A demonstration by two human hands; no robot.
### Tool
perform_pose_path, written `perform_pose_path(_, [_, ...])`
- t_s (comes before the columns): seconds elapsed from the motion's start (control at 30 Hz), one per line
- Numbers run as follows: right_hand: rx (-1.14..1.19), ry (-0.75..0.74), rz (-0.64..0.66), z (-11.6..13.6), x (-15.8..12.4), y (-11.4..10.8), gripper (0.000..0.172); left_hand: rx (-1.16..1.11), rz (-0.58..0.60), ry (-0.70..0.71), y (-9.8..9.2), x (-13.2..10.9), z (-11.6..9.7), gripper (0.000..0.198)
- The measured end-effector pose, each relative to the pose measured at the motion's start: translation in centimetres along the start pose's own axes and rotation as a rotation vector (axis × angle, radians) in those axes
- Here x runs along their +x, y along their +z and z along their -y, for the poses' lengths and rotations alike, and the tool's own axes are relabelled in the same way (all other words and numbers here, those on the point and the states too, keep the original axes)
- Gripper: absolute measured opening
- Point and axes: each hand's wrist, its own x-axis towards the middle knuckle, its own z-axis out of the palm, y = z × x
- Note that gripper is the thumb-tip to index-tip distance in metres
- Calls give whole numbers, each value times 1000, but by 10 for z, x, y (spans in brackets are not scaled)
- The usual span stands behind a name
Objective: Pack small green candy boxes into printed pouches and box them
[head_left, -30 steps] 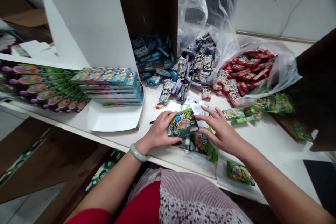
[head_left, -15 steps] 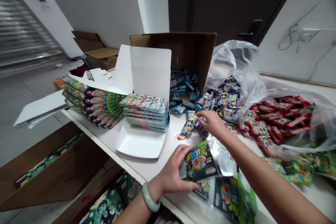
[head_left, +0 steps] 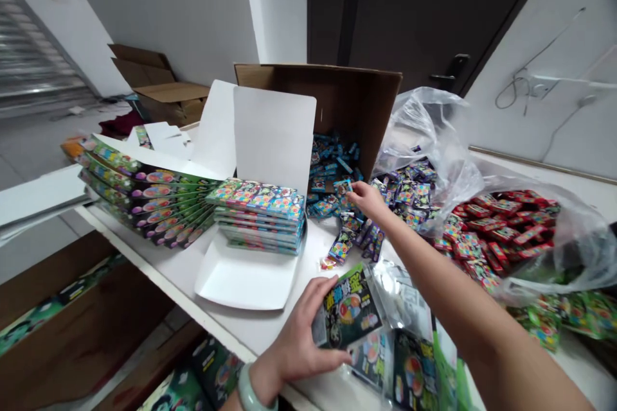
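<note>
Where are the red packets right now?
In the head view, the red packets spill from a clear plastic bag on the right side of the view, just right of the blue-and-purple packets and the person's right hand.

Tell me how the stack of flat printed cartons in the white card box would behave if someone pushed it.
The stack of flat printed cartons would probably slide or fan out rather than move as one block, since its layers look loose and slightly offset. Being card, it is likely light for its size. The white card box beneath looks thin, so it would probably flex.
</note>
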Motion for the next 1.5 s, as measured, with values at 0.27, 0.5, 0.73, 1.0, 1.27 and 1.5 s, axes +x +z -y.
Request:
perform_pose_path(0.27, [919, 219, 64, -30, -136, -61, 53, 121, -19, 95, 0, 8, -5, 88])
perform_pose_path(0.5, [587, 74, -31, -66, -209, -74, 51, 268, -14, 112, 5, 14, -11, 81])
perform_pose_path(0.73, [-168, -213, 59, -101, -264, -43, 29, 342, 69, 110, 19, 20, -13, 82])
perform_pose_path(1.0, [-238, -19, -23, -104, -275, -41, 45, 342, 92, 125, 31, 29, -8, 82])
perform_pose_path(1.27, [-34, 9, -89, -87, -269, -57, 63, 428, 158, 193, 33, 33, -9, 90])
perform_pose_path(1.5, [-14, -304, 261, -50, -280, -117, 67, 391, 265, 273, 41, 38, -15, 99])
